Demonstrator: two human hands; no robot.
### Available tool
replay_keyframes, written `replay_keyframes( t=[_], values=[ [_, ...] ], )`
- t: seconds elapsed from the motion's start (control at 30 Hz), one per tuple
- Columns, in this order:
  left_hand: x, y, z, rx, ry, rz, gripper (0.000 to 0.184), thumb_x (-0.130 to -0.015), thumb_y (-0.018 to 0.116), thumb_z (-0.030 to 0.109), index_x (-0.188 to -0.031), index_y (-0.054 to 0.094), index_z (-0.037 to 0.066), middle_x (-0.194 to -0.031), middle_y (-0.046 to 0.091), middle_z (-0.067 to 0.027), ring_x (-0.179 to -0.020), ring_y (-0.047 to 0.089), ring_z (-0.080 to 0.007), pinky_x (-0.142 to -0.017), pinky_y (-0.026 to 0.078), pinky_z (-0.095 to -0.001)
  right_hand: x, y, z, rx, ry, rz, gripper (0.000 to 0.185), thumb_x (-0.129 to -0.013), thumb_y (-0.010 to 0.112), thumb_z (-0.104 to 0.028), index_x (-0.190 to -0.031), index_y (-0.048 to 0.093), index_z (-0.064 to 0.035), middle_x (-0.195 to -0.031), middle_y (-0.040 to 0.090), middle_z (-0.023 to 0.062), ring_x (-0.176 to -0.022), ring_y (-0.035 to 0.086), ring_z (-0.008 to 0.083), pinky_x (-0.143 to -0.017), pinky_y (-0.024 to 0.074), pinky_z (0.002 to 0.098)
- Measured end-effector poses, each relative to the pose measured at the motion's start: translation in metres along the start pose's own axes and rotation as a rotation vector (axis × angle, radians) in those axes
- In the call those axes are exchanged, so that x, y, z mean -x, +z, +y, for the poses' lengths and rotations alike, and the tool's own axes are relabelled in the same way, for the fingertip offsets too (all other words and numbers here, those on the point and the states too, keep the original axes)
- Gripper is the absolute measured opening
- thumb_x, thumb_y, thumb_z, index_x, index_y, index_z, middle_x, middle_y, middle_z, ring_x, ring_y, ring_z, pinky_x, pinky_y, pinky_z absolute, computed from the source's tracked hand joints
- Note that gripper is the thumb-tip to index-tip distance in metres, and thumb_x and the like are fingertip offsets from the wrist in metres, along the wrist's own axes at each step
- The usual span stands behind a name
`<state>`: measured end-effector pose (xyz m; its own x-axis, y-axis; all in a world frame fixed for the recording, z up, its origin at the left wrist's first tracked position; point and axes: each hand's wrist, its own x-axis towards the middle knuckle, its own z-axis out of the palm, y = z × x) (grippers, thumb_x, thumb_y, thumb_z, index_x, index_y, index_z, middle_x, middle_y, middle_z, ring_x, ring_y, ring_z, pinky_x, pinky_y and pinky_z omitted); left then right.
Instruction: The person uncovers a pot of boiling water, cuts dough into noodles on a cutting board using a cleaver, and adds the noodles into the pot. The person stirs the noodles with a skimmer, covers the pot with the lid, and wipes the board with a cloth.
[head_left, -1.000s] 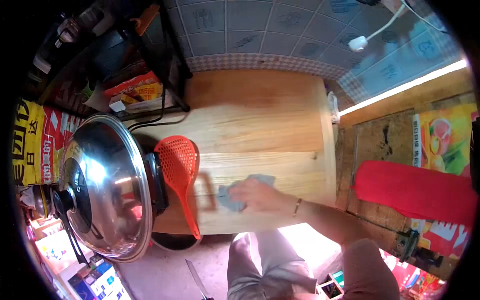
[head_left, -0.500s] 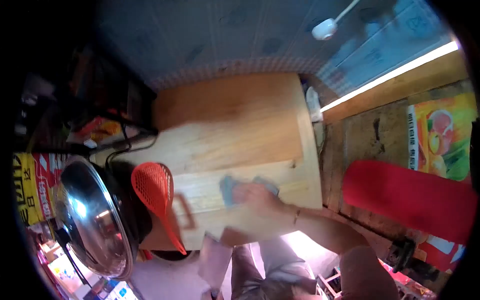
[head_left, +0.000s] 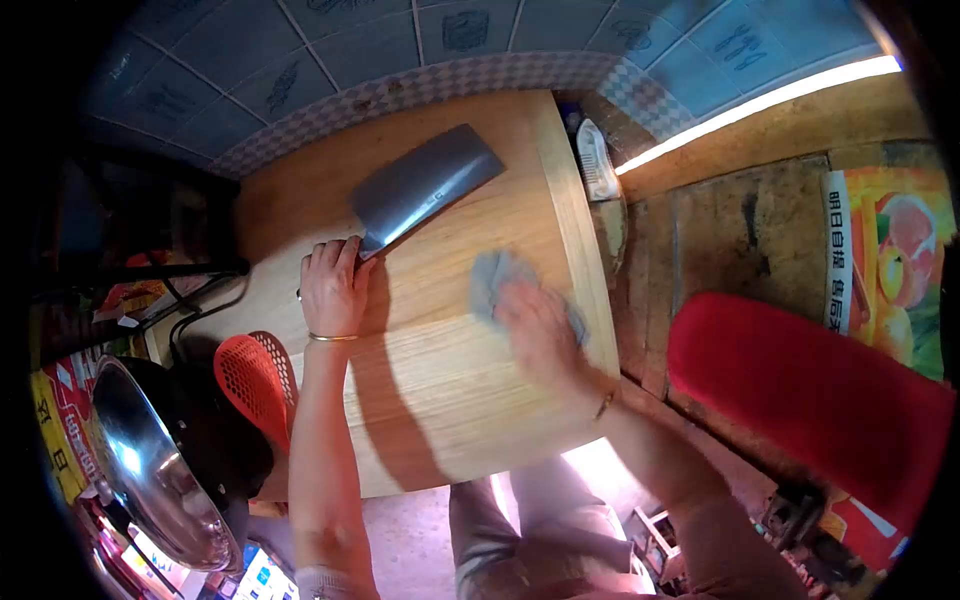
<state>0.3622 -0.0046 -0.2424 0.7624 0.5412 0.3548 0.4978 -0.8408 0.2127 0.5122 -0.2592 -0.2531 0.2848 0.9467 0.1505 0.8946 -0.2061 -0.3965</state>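
Observation:
My left hand [head_left: 335,290] is closed around the handle of a cleaver [head_left: 430,190]. The broad grey blade points to the back right over the far part of a pale wooden board [head_left: 440,400]; whether it rests on the wood I cannot tell. My right hand [head_left: 540,325], blurred by motion, presses a grey-blue cloth [head_left: 492,280] on the board's right side, fingers closed on it. To the left of my left forearm is a red perforated ladle [head_left: 250,385], its handle partly hidden behind that arm.
A black pot with a shiny metal lid [head_left: 165,470] stands at the left front. Behind it is a dark rack [head_left: 150,270] with a cable. A red padded roll [head_left: 800,390] lies at right, near a printed fruit sheet [head_left: 890,270]. A white brush-like object [head_left: 597,160] sits beyond the board's right edge.
The cleaver in my left hand has gone from below the board's front edge to over its far part. My right hand and the cloth have moved farther back. The camera view has shifted.

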Motion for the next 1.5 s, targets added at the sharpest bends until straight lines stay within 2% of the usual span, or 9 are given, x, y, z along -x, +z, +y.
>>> replay_keyframes(
  t=[0.27, 0.37, 0.5, 0.7, 0.77, 0.8, 1.17, 1.3, 1.5],
  values=[
    [0.019, -0.013, 0.014, -0.016, -0.068, 0.0, 0.047, -0.082, 0.064, 0.016, -0.126, 0.051, 0.006, -0.125, 0.051, -0.0147, -0.115, 0.045, -0.0346, -0.098, 0.035, -0.0445, 0.076, -0.009, -0.054, -0.525, 0.043, 0.031, 0.048, -0.071, 0.054, 0.002, -0.118, 0.058, -0.0029, -0.134, 0.047, 0.011, -0.124, 0.044, 0.0296, -0.107, 0.0322, 0.0409],
    [0.109, -0.077, 0.037, 0.011, -0.314, 0.012, 0.052, -0.086, 0.062, 0.016, -0.133, 0.043, 0.003, -0.132, 0.045, -0.0185, -0.122, 0.04, -0.0367, -0.104, 0.03, -0.045, 0.114, -0.056, -0.021, -0.964, 0.719, 0.12, 0.053, -0.073, 0.038, 0.007, -0.125, 0.045, 0.0084, -0.133, 0.043, 0.0241, -0.116, 0.048, 0.0387, -0.1, 0.0397, 0.04],
    [0.256, -0.111, 0.033, -0.065, -0.682, -0.042, 0.06, -0.083, 0.065, 0.025, -0.131, 0.041, -0.003, -0.128, 0.044, -0.0266, -0.119, 0.04, -0.0421, -0.102, 0.028, -0.0494, 0.124, -0.023, -0.015, 0.207, 0.333, -0.054, 0.05, -0.081, 0.056, -0.016, -0.126, 0.044, 0.0044, -0.141, 0.032, 0.0247, -0.134, 0.025, 0.0381, -0.109, 0.0182, 0.0525],
    [0.302, -0.094, -0.003, 0.144, -1.017, -0.042, 0.052, -0.089, 0.055, 0.026, -0.128, 0.041, -0.005, -0.122, 0.049, -0.0291, -0.114, 0.043, -0.0454, -0.099, 0.031, -0.0517, 0.063, 0.044, -0.122, 0.184, 0.251, 0.005, 0.048, -0.078, 0.055, -0.012, -0.123, 0.048, 0.0039, -0.138, 0.037, 0.0245, -0.133, 0.031, 0.0373, -0.107, 0.0226, 0.0513],
    [0.324, -0.076, -0.026, -0.273, -0.732, -0.012, 0.046, -0.091, 0.052, 0.023, -0.125, 0.043, -0.007, -0.117, 0.052, -0.0296, -0.11, 0.047, -0.045, -0.097, 0.035, -0.0492, 0.045, 0.068, -0.169, 0.111, 0.138, -0.035, 0.049, -0.078, 0.054, -0.012, -0.124, 0.047, 0.004, -0.138, 0.038, 0.0244, -0.132, 0.031, 0.0364, -0.107, 0.0234, 0.051],
    [0.32, -0.085, -0.023, 0.053, -1.023, -0.033, 0.038, -0.091, 0.051, 0.018, -0.121, 0.047, -0.006, -0.115, 0.053, -0.0285, -0.107, 0.049, -0.0439, -0.091, 0.039, -0.0466, 0.039, 0.08, -0.194, 0.051, 0.061, -0.081, 0.051, -0.078, 0.054, -0.012, -0.126, 0.047, 0.0041, -0.138, 0.038, 0.0243, -0.132, 0.032, 0.0355, -0.106, 0.0243, 0.0507],
    [0.572, -0.23, 0.164, 0.272, -1.443, 0.13, 0.015, -0.087, 0.059, 0.011, -0.087, 0.05, -0.001, -0.072, 0.044, -0.0074, -0.065, 0.041, -0.0166, -0.059, 0.037, -0.0309, -0.108, 0.174, -0.27, -0.971, -0.103, -0.065, 0.033, -0.081, 0.046, -0.008, -0.112, 0.056, -0.0019, -0.106, 0.057, 0.0221, -0.105, 0.052, 0.0352, -0.098, 0.0384, 0.0411],
    [0.632, -0.239, 0.21, 0.25, -1.65, 0.053, 0.021, -0.091, 0.058, 0.016, -0.093, 0.057, -0.004, -0.075, 0.055, -0.0066, -0.066, 0.05, -0.0195, -0.058, 0.044, -0.0369, -0.217, 0.161, -0.269, -0.192, -0.445, -0.003, 0.037, -0.078, 0.055, -0.018, -0.112, 0.058, -0.0034, -0.12, 0.056, 0.0174, -0.113, 0.05, 0.0334, -0.097, 0.0367, 0.0441],
    [0.701, -0.185, 0.243, 0.439, -2.006, 0.262, 0.012, -0.088, 0.061, 0.014, -0.086, 0.054, 0.004, -0.062, 0.043, 0.0023, -0.048, 0.037, -0.0062, -0.042, 0.031, -0.0238, -0.166, 0.162, -0.322, -1.659, 0.486, -0.507, 0.037, -0.091, 0.057, -0.031, -0.119, 0.059, -0.0068, -0.108, 0.062, 0.0039, -0.093, 0.057, 0.0138, -0.081, 0.0471, 0.0293]
  ],
)
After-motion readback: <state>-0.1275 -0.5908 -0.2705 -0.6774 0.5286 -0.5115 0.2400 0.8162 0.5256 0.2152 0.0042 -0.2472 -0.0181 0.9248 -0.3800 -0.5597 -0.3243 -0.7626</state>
